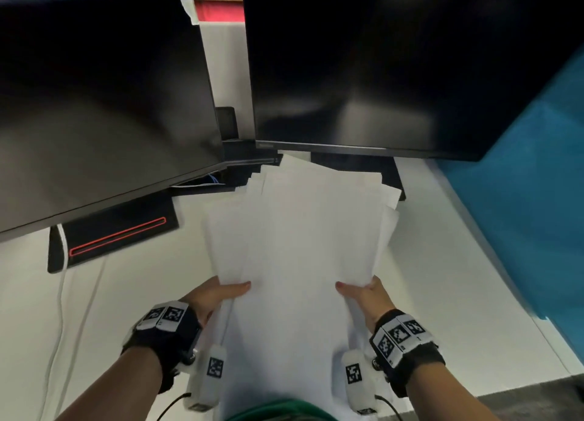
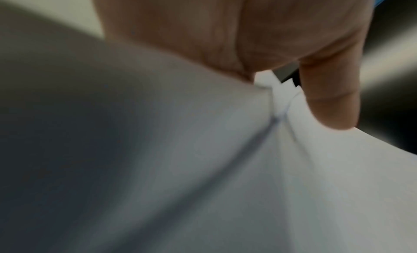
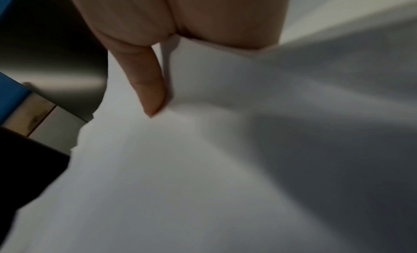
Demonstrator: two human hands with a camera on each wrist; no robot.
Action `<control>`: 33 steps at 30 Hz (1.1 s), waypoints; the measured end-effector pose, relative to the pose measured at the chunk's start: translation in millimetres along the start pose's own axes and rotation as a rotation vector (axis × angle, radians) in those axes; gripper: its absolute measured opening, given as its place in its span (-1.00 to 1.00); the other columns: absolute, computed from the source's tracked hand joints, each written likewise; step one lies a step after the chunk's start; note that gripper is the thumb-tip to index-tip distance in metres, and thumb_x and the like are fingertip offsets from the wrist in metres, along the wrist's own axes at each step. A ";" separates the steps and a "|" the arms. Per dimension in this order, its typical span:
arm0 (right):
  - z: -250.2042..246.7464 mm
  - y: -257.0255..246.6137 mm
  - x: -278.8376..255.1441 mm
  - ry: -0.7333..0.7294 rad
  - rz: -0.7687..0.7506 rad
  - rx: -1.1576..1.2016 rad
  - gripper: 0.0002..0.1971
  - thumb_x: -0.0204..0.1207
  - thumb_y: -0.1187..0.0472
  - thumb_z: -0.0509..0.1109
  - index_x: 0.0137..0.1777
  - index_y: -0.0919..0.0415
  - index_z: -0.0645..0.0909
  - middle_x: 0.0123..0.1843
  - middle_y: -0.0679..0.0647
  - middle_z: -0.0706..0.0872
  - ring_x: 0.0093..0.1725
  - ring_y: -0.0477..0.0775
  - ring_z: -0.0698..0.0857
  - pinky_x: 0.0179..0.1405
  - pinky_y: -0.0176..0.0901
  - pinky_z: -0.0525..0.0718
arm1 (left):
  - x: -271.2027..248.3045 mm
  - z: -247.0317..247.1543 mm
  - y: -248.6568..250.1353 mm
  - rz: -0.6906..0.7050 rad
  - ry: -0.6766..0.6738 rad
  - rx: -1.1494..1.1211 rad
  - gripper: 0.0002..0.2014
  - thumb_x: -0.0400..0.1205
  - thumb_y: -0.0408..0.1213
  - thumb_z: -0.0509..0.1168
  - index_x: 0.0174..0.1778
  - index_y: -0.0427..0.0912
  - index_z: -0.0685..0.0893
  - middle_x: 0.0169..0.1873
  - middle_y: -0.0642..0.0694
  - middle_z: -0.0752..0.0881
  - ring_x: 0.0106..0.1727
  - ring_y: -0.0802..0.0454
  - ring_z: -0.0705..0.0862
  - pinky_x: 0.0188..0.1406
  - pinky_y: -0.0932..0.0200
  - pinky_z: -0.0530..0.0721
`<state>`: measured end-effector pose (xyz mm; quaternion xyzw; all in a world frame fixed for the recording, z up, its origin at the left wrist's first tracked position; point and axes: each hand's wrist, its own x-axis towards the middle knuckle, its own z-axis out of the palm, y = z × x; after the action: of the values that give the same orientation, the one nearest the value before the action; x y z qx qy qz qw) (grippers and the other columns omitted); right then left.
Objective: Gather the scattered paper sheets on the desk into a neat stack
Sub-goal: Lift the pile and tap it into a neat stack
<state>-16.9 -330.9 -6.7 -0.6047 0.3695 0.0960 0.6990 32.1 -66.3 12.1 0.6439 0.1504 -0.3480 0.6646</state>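
Note:
A loose bundle of several white paper sheets point(image 1: 294, 240) is lifted above the white desk point(image 1: 126, 294), its far edges fanned and uneven below the monitors. My left hand point(image 1: 221, 294) pinches the bundle's near left side, thumb on top and fingers hidden beneath. My right hand point(image 1: 363, 294) pinches the near right side the same way. In the left wrist view the thumb point(image 2: 331, 100) presses onto the paper point(image 2: 248, 176). In the right wrist view the thumb point(image 3: 146, 85) lies on the paper point(image 3: 192, 167), which creases near the palm.
Two dark monitors point(image 1: 104, 104) point(image 1: 395, 63) stand close behind the sheets. A black monitor base with a red outline point(image 1: 117, 237) lies on the desk at left, with a white cable point(image 1: 60, 310) beside it. A blue partition point(image 1: 531, 199) bounds the right side.

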 end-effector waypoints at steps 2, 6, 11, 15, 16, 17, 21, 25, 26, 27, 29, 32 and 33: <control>0.8 0.1 -2.5 -0.015 0.013 0.061 -0.54 0.40 0.41 0.47 0.27 0.33 0.41 0.13 0.14 0.65 0.15 0.16 0.58 0.25 -0.06 0.40 | 9.0 -4.3 -10.5 0.092 0.107 0.015 -0.02 -0.36 0.09 0.69 0.03 -0.22 0.76 -0.08 -0.15 0.84 0.06 -0.15 0.76 0.35 -0.15 0.55; -1.3 -2.1 -10.5 -0.015 -0.068 0.103 -0.56 0.36 0.43 0.49 0.24 0.29 0.50 0.14 0.16 0.69 0.14 0.19 0.63 0.19 -0.06 0.53 | 10.4 -12.2 -16.3 0.165 0.101 0.067 -0.01 -0.26 0.13 0.69 0.10 -0.28 0.73 0.02 -0.24 0.81 0.14 -0.24 0.73 0.38 -0.28 0.50; -1.4 -11.1 -16.8 -0.201 -0.164 0.210 -0.07 -0.22 0.15 0.78 0.26 0.16 0.52 0.10 0.18 0.78 0.07 0.19 0.76 -0.20 -0.10 0.75 | -12.2 -17.8 5.5 0.205 -0.013 0.153 -0.22 -0.16 0.12 0.69 -0.12 -0.31 0.80 -0.14 -0.28 0.83 -0.06 -0.26 0.77 0.27 -0.25 0.60; -9.0 -20.3 -14.6 -0.361 -0.066 0.299 -0.25 -0.57 0.04 0.80 -0.25 0.33 0.80 -0.26 0.23 0.84 -0.27 0.12 0.83 -0.36 -0.17 0.76 | -36.8 -5.5 40.1 0.318 -0.155 0.136 -0.24 -0.31 0.09 0.70 -0.20 -0.18 0.83 -0.19 -0.18 0.86 -0.17 -0.05 0.83 -0.24 0.21 0.75; -9.7 -27.1 -17.6 -0.388 -0.076 0.276 -0.29 -0.57 0.03 0.80 -0.32 0.35 0.80 -0.28 0.24 0.84 -0.29 0.12 0.83 -0.36 -0.18 0.76 | -42.0 -4.0 48.8 0.355 -0.165 0.135 -0.25 -0.29 0.09 0.69 -0.20 -0.18 0.83 -0.19 -0.17 0.86 -0.17 -0.04 0.83 -0.27 0.24 0.73; -9.6 -35.2 -20.4 -0.398 -0.112 0.249 -0.30 -0.58 0.03 0.80 -0.34 0.36 0.80 -0.29 0.24 0.84 -0.29 0.11 0.83 -0.37 -0.20 0.75 | -47.6 -2.3 57.7 0.392 -0.175 0.130 -0.27 -0.28 0.08 0.69 -0.21 -0.19 0.83 -0.20 -0.17 0.86 -0.19 -0.02 0.83 -0.29 0.26 0.73; -1.4 -84.7 -39.2 -0.363 -0.356 0.222 -0.10 -0.55 0.00 0.79 -0.08 0.35 0.70 -0.25 0.12 0.85 -0.23 0.04 0.83 -0.34 -0.26 0.74 | -53.4 -5.2 86.4 0.538 -0.103 0.069 -0.28 -0.30 0.09 0.69 -0.25 -0.19 0.80 -0.29 -0.09 0.86 -0.24 0.06 0.82 -0.33 0.31 0.72; 8.8 -125.8 -59.2 -0.307 -0.626 0.178 -0.25 -0.20 0.04 0.73 0.09 0.16 0.64 -0.08 -0.04 0.84 -0.05 -0.08 0.80 -0.16 -0.32 0.74 | -53.7 -8.3 107.2 0.710 -0.017 0.066 -0.38 -0.13 -0.01 0.68 -0.14 -0.07 0.81 -0.16 0.03 0.86 -0.04 0.09 0.81 -0.15 0.32 0.72; 9.8 -130.2 -62.3 -0.276 -0.671 0.164 -0.37 -0.04 0.13 0.68 0.11 0.14 0.63 -0.06 -0.05 0.83 -0.05 -0.13 0.79 -0.12 -0.34 0.73 | -54.3 -8.9 110.7 0.749 0.019 0.090 -0.42 -0.05 -0.07 0.63 -0.09 -0.10 0.77 -0.16 0.07 0.85 -0.03 0.12 0.80 -0.13 0.35 0.71; 11.1 -131.8 -64.7 -0.247 -0.703 0.148 -0.49 0.12 0.25 0.61 0.12 0.13 0.62 -0.04 -0.07 0.80 -0.05 -0.18 0.78 -0.07 -0.35 0.73 | -55.2 -7.5 113.6 0.783 0.045 0.108 -0.48 0.04 -0.10 0.56 -0.07 -0.13 0.75 -0.18 0.11 0.85 -0.03 0.15 0.80 -0.12 0.37 0.70; 14.6 -125.5 -65.7 -0.181 -0.705 0.086 -0.59 0.31 0.41 0.50 0.18 0.21 0.62 -0.01 -0.08 0.76 -0.09 -0.28 0.76 0.02 -0.38 0.70 | -52.9 -6.4 110.4 0.820 0.074 0.091 -0.60 0.20 -0.26 0.55 -0.05 -0.14 0.71 -0.22 0.20 0.84 -0.07 0.25 0.79 -0.13 0.44 0.68; 20.7 -99.6 -60.7 -0.140 -0.679 0.047 -0.57 0.33 0.51 0.47 0.21 0.32 0.59 -0.12 -0.13 0.79 -0.16 -0.31 0.77 -0.13 -0.49 0.69 | -42.4 -6.0 88.2 0.784 0.157 0.068 -0.63 0.32 -0.52 0.53 -0.07 -0.03 0.67 -0.32 0.36 0.80 -0.17 0.45 0.74 -0.19 0.57 0.61; 23.6 -93.3 -58.9 -0.143 -0.685 0.040 -0.58 0.32 0.54 0.47 0.18 0.26 0.60 -0.19 -0.14 0.82 -0.16 -0.31 0.77 -0.17 -0.51 0.68 | -39.9 -6.4 80.5 0.765 0.162 0.048 -0.61 0.25 -0.40 0.60 -0.07 -0.03 0.68 -0.31 0.34 0.80 -0.17 0.45 0.74 -0.18 0.58 0.61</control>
<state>5.0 -314.3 102.7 -0.6716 0.0970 -0.1092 0.7264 58.0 -55.2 97.6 0.6941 -0.0567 -0.0266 0.7171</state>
